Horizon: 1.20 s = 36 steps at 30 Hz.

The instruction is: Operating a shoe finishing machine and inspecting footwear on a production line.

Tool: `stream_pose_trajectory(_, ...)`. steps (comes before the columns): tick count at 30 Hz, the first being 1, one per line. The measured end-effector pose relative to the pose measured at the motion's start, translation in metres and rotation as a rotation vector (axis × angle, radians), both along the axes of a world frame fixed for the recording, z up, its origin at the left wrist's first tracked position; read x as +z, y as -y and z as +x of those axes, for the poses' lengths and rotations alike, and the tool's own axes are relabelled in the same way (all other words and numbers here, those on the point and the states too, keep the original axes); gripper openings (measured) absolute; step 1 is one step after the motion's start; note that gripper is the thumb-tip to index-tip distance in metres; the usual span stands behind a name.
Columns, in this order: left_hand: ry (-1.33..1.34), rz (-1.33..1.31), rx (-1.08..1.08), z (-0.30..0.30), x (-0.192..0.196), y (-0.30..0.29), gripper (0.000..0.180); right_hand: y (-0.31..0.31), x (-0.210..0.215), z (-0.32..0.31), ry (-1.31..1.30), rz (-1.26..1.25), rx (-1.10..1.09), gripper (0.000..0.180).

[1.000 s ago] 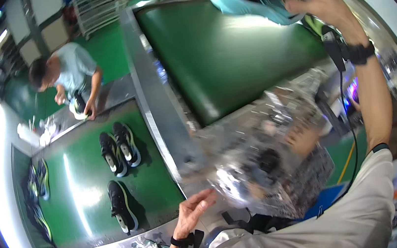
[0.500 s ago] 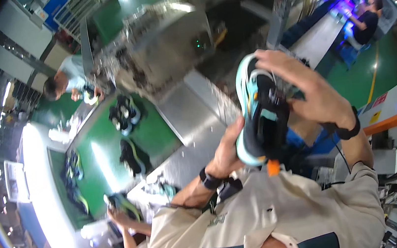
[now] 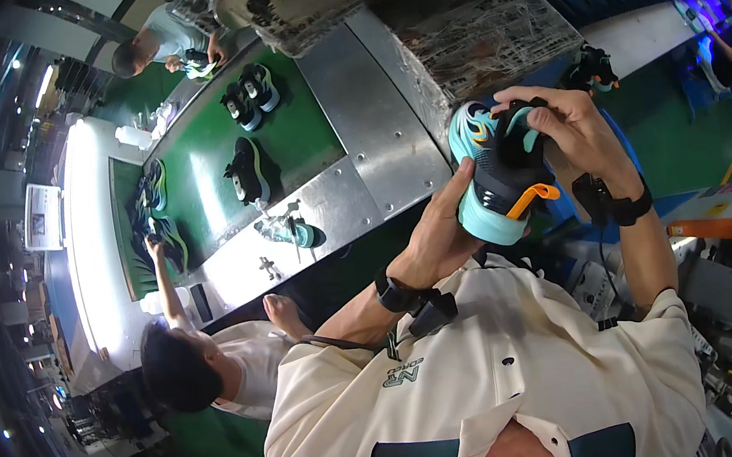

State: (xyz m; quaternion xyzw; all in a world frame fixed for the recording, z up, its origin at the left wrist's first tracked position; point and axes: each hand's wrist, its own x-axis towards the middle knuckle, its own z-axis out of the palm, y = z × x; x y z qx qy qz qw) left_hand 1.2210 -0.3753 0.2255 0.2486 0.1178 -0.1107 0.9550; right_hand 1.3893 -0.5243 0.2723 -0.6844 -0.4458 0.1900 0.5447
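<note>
Right hand [image 3: 575,131]: clasps the shoe [image 3: 499,177] from above, fingers curled over its collar. Left hand [image 3: 436,236]: grips the teal sole from below. Shoe held at chest, off the belt [image 3: 196,185], clear of its right edge. Step, judged: inspection in hand; next calls for turning it. Half a second ago it stood more upright.
</note>
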Motion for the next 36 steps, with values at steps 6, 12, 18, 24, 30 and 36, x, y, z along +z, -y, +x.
stream_pose_trajectory(6,-0.057,-0.120,-0.018,-0.024,-0.010,-0.019,0.059,-0.028,-0.001,-0.016,-0.221,-0.127,0.067,0.033)
stream_pose_trajectory(12,-0.059,-0.083,-0.054,-0.033,-0.022,-0.040,0.062,-0.045,-0.012,-0.018,-0.314,-0.161,0.079,0.033)
stream_pose_trajectory(18,-0.146,-0.104,-0.177,-0.017,-0.050,-0.044,0.066,-0.034,-0.048,-0.021,0.138,-0.169,0.005,0.035)
stream_pose_trajectory(24,-0.323,0.244,-0.449,0.032,-0.089,-0.011,0.068,0.119,-0.182,0.065,0.089,-0.531,-0.148,0.030)
stream_pose_trajectory(30,-0.454,0.412,-0.429,0.074,-0.106,0.014,0.065,0.251,-0.374,0.130,0.252,-0.994,-0.651,0.026)
stream_pose_trajectory(36,-0.693,0.519,-0.410,0.106,-0.141,0.046,0.060,0.316,-0.508,0.164,0.257,-1.123,-0.906,0.025)
